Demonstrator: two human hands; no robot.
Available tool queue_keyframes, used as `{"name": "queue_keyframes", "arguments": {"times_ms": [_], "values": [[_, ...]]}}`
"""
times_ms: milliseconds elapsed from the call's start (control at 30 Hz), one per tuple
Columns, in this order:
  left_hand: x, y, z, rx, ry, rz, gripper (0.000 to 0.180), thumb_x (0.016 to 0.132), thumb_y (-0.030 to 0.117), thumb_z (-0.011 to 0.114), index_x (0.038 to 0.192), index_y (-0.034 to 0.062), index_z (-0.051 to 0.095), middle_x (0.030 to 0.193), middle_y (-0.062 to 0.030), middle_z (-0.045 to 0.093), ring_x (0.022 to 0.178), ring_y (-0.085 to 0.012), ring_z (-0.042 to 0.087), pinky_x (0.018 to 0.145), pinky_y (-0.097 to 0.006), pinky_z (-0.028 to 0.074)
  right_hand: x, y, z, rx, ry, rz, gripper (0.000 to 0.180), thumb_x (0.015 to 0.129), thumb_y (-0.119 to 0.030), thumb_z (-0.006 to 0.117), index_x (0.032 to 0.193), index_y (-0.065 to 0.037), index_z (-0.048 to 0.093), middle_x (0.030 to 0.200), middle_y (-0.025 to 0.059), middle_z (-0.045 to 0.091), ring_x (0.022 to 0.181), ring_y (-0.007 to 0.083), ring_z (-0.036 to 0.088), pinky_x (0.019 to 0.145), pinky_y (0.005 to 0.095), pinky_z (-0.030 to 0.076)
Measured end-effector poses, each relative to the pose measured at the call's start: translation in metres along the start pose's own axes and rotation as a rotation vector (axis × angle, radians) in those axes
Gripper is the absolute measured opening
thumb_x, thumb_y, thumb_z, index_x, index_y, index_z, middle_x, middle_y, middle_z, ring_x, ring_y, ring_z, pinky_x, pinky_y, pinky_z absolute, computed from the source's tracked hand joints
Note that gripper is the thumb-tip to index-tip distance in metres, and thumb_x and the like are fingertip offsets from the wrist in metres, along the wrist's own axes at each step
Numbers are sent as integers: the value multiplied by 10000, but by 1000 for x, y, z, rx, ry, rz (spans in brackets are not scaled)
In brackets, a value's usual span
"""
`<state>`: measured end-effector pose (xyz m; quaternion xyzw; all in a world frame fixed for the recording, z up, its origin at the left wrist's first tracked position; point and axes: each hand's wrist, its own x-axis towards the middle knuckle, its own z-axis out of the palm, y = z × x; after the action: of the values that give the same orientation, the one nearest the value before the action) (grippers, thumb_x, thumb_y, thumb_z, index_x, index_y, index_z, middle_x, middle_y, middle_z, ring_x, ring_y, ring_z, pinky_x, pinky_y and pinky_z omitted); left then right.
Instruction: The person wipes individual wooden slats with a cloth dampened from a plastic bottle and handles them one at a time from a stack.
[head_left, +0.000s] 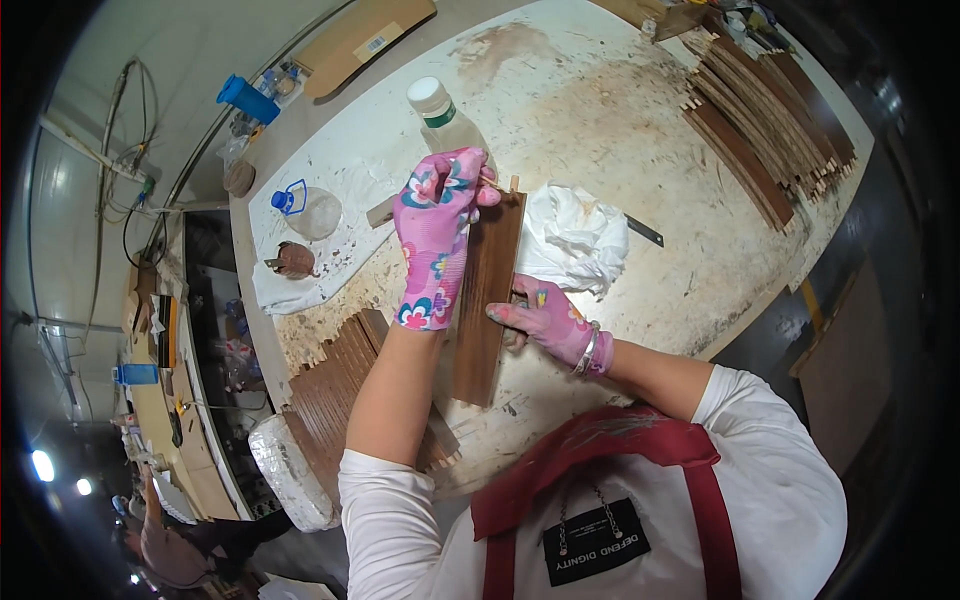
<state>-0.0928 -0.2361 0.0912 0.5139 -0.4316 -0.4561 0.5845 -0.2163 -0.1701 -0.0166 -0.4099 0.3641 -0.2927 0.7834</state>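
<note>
A long dark-brown wooden board is held tilted over the white worktable, with a small pale tenon jutting from its far end. My right hand, in a pink flowered glove with a bracelet at the wrist, grips the board's right edge, thumb on its face. At the far end my left hand, gloved alike, is closed with thumb and fingertips pinched on a thin light-brown stick. That hand covers part of the board's left edge. A crumpled white cloth lies just right of the board.
Brown boards are stacked at the far right and near left. A white-capped bottle stands beyond my left hand. Farther left are a blue-handled jug and a stained pot. A dark flat blade lies past the cloth. Another person is at lower left.
</note>
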Motion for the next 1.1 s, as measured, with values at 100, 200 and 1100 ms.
{"name": "queue_keyframes", "arguments": {"times_ms": [100, 200, 1100], "values": [[2, -8, 3, -79, -12, 5, 188, 872, 148, 669, 965, -12, 636, 821, -68, 656, 627, -103, 615, 590, -187, 439, -3, 0, 2, 5, 28, -21, 960, 807, -395, 731, 1386, 170, 214, 1318, 260, 463, 667, 109, 601, 535, 238, 511], [3, -9, 3, -68, -17, -21, 183, 873, 140, 667, 973, -10, 636, 826, -66, 651, 631, -104, 614, 587, -197, 433, -4, -3, 4, -5, 22, -29, 931, 816, -392, 720, 1386, 161, 235, 1323, 254, 463, 678, 108, 603, 539, 235, 511], [7, -13, -26, -149, 122, 55, 236, 912, 154, 597, 1030, -51, 595, 852, -86, 613, 652, -109, 560, 563, -175, 373, 3, -6, -7, 96, 42, -117, 477, 821, -304, 732, 1099, 22, 522, 889, 41, 578, 566, 53, 537, 490, 222, 531]]}}
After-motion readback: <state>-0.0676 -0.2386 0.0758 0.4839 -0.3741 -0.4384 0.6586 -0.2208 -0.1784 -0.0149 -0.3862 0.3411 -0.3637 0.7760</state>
